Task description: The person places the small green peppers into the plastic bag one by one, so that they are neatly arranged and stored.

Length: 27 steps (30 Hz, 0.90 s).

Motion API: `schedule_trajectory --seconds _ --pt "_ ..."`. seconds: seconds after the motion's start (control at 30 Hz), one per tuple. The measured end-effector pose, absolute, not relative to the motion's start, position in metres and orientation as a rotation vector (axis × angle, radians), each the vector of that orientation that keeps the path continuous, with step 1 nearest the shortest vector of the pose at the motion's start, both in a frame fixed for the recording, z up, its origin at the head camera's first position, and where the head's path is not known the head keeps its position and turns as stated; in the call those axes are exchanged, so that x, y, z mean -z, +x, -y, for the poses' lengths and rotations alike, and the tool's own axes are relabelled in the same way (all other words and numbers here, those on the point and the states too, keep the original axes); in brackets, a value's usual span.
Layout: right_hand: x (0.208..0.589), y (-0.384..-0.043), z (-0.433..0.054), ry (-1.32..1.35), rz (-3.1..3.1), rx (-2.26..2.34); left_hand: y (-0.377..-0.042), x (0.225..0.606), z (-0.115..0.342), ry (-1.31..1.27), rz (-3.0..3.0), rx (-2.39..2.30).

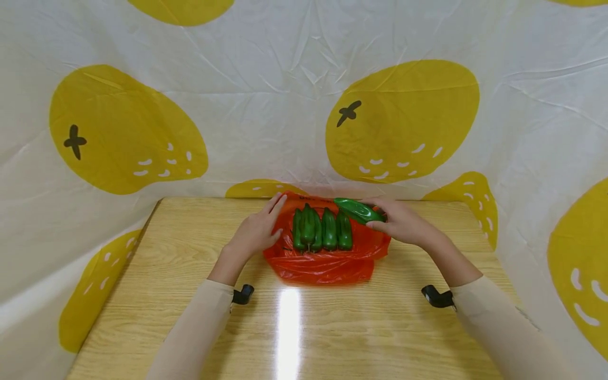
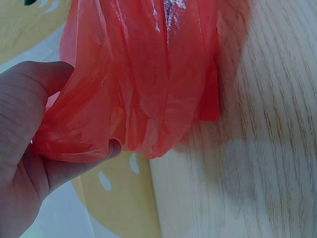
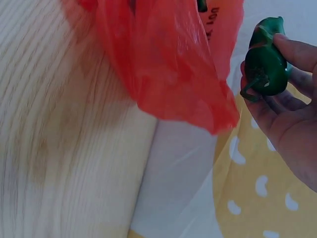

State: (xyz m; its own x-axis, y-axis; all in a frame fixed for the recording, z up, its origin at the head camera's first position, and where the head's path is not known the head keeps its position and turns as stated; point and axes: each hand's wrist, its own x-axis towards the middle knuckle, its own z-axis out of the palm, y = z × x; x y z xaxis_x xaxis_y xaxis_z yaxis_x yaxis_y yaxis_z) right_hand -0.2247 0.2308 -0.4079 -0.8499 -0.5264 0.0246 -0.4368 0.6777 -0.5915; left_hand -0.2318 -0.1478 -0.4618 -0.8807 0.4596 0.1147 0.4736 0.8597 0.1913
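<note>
In the head view, several green peppers (image 1: 330,229) stand side by side in an opened red plastic bag (image 1: 328,270) near the table's far edge. My right hand (image 1: 404,221) holds another green pepper (image 1: 358,210) above the bag's right side. The right wrist view shows thumb and fingers gripping that pepper (image 3: 267,62), its curved stem pointing down. At the bag's left side is my left hand (image 1: 256,230). The left wrist view has the red film (image 2: 133,99) between thumb and fingers of the left hand (image 2: 25,114). The peppers inside are mostly hidden in the wrist views.
Under the bag is a light wood-grain table (image 1: 190,237), with a bright light reflection in front. A white cloth (image 1: 266,132) printed with yellow fruit hangs behind and around it. Black wrist cameras sit by the left sleeve (image 1: 209,301) and the right sleeve (image 1: 489,298).
</note>
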Motion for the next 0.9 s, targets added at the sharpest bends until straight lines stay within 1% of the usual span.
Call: schedule_trajectory --seconds 0.3,0.9 --pt "0.421 -0.230 -0.207 -0.883 -2.717 0.831 -0.230 0.461 0.146 -0.746 2.974 0.348" --pt "0.433 -0.248 -0.157 -0.789 -2.726 0.790 -0.232 0.459 0.145 -0.758 2.988 0.376"
